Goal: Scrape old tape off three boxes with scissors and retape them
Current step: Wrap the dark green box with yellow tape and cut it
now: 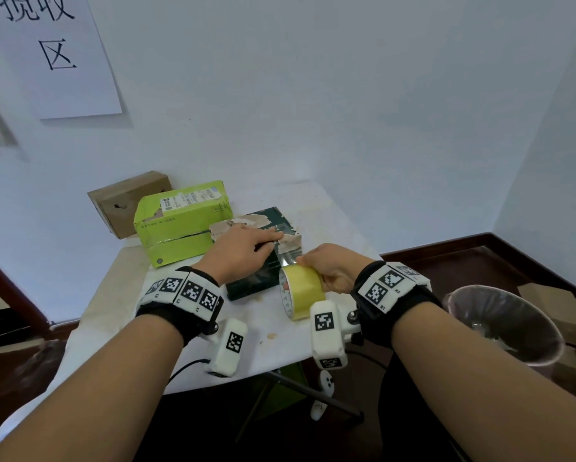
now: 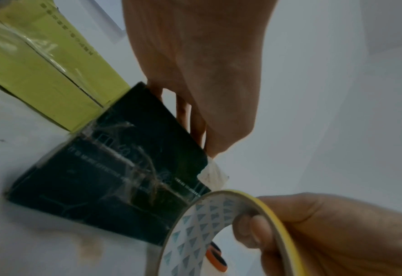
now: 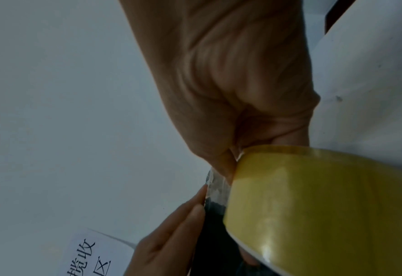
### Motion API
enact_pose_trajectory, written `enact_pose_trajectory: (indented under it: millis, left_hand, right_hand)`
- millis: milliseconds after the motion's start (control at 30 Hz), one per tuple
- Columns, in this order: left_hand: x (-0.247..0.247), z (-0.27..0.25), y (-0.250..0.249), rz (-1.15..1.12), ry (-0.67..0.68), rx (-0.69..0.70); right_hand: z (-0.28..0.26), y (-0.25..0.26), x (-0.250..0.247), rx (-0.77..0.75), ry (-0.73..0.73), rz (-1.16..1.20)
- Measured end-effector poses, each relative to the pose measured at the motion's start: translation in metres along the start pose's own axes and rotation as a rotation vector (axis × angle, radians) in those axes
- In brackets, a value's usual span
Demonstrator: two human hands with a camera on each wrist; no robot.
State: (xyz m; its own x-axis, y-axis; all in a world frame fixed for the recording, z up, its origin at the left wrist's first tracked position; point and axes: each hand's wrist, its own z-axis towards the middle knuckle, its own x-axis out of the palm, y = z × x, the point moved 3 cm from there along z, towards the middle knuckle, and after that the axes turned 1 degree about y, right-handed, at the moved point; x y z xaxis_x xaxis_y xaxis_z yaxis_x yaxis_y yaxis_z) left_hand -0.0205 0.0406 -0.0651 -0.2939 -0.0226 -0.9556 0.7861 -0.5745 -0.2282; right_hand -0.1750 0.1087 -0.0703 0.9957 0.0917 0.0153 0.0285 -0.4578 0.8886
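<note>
The dark box [image 1: 258, 248] lies at frame centre on the table [image 1: 280, 341]. The left hand [image 1: 243, 250] lies flat on top, fingers straight, pinning the strip; the right hand [image 1: 333, 270] grips the tape roll [image 1: 301, 291] just below. Best pull taut and low, smoothing as it unrolls.

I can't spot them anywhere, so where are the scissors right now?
Only an orange scissor handle shows, in the left wrist view, on the white table behind the tape roll that the right hand holds, near the dark green box.
</note>
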Motion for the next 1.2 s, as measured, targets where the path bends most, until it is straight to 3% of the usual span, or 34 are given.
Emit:
enact_pose_trajectory:
  millis: [233, 333, 500, 800, 1000, 1200]
  left_hand:
    - [-0.015, 0.023, -0.014, -0.030, -0.031, -0.022]
    - [-0.010, 0.030, -0.018, -0.052, -0.065, -0.048]
    - [0.006, 0.032, -0.008, -0.099, -0.126, -0.063]
    - [0.012, 0.031, -0.006, -0.058, -0.154, 0.010]
    - [0.016, 0.028, -0.007, 0.079, -0.151, 0.064]
    - [0.015, 0.028, -0.008, 0.073, -0.167, 0.048]
  right_hand:
    - [0.007, -0.001, -0.001, -0.021, -0.047, -0.054]
    - [0.013, -0.002, -0.005, -0.037, -0.112, -0.157]
    - [0.023, -0.004, -0.007, -0.034, -0.099, -0.153]
    - [0.029, -0.008, -0.015, -0.053, -0.146, -0.220]
    - [0.025, 0.000, -0.016, -0.050, -0.066, -0.282]
    - [0.037, 0.015, -0.047, -0.067, -0.231, -0.374]
